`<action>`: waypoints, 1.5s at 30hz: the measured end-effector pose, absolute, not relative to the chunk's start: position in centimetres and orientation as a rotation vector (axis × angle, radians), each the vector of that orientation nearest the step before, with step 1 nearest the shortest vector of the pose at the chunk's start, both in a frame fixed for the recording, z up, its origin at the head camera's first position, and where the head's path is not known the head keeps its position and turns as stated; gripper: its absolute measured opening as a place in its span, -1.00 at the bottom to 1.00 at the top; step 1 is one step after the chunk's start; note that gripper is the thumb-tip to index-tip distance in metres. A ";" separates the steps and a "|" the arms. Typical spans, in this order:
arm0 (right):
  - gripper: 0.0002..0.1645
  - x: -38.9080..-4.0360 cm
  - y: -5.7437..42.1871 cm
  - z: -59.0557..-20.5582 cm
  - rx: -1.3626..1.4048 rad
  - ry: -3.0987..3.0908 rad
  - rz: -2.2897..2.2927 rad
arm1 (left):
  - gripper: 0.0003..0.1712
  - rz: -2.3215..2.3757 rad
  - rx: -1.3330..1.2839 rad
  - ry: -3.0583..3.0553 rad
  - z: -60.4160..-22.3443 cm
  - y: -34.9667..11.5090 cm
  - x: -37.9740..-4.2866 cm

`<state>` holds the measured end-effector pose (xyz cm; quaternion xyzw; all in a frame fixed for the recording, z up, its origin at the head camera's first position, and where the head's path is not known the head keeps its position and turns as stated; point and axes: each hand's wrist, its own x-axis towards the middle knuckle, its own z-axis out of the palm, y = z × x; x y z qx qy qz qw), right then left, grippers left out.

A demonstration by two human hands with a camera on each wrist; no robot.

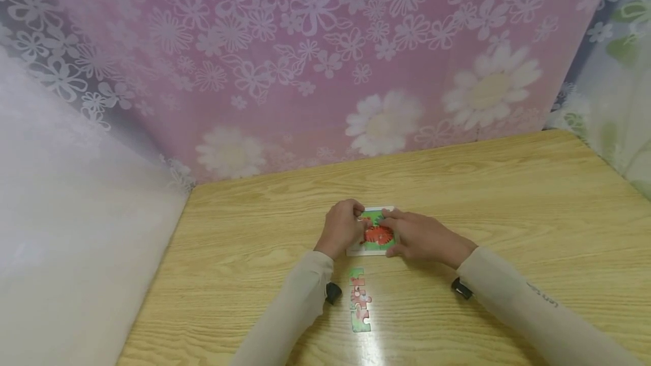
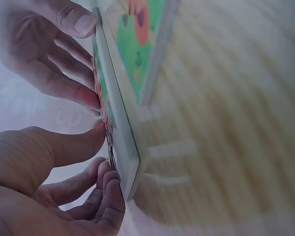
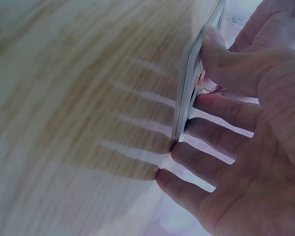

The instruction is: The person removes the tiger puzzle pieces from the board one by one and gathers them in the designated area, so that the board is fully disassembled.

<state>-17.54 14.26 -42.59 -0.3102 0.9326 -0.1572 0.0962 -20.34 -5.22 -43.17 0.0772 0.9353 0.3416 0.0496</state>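
Note:
A small white-rimmed puzzle tray (image 1: 356, 253) lies on the table, with a red striped picture on green (image 1: 378, 237) partly filled in. My left hand (image 1: 342, 229) is over its left side. In the left wrist view the thumb and curled fingers pinch a thin puzzle piece (image 2: 110, 147) close against the tray's surface; the hand hides most of it. My right hand (image 1: 424, 236) spans the tray's right side, thumb at the near edge. Its fingers (image 3: 211, 130) reach out fairly straight along the tray edge, and the index finger touches the picture.
On the table in front of the tray, several loose puzzle pieces (image 1: 361, 321) lie in a column, red and green. The wooden table (image 1: 244, 242) meets a pink flowered curtain (image 1: 305, 100) at the back. Pale cloth hangs on both sides.

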 end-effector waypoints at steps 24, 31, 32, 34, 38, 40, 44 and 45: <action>-0.18 -17.2 14.3 -42.6 -0.914 2.769 -0.473 | -0.93 1.247 0.277 2.880 -43.6 -5.8 -19.9; -0.18 -17.4 14.2 -42.8 -0.928 2.769 -0.470 | -0.93 1.337 0.283 2.863 -43.4 -6.0 -19.4; -0.18 -17.4 14.2 -42.8 -0.927 2.769 -0.469 | -0.93 1.346 0.288 2.856 -43.2 -6.1 -19.3; -0.18 -17.4 14.2 -42.8 -0.919 2.769 -0.472 | -0.94 1.347 0.311 2.847 -42.9 -6.1 -19.0; -0.21 -17.4 14.2 -42.8 -0.920 2.772 -0.477 | -0.95 1.327 0.334 2.802 -42.2 -6.4 -18.2; -0.21 -17.4 14.2 -42.9 -0.920 2.771 -0.484 | -0.95 1.317 0.339 2.779 -41.9 -6.7 -17.7; -0.20 -17.3 14.3 -42.8 -0.914 2.769 -0.482 | -0.94 1.309 0.371 2.748 -41.6 -7.2 -16.9; -0.20 -17.3 14.3 -42.8 -0.914 2.769 -0.482 | -0.94 1.308 0.382 2.739 -41.6 -7.3 -16.8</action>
